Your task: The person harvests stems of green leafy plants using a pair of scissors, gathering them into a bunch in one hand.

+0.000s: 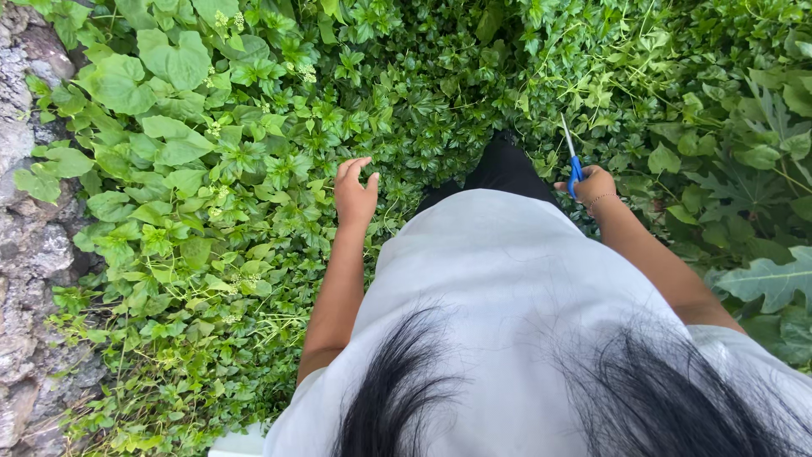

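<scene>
I look straight down over my white shirt and dark hair into thick green plants. My left hand [354, 194] hangs at my side with the fingers loosely curled and apart, holding nothing, just above the leaves. My right hand [594, 185] is closed on a pair of blue-handled scissors [572, 161], whose thin blades point up and away into the foliage. A thin bracelet sits on the right wrist. My dark trouser leg [504, 166] shows between the two hands.
Dense ground cover and vines [211, 211] surround me on all sides. A rough grey stone wall [25, 254] runs down the left edge. Large lobed leaves [770, 279] grow at the right.
</scene>
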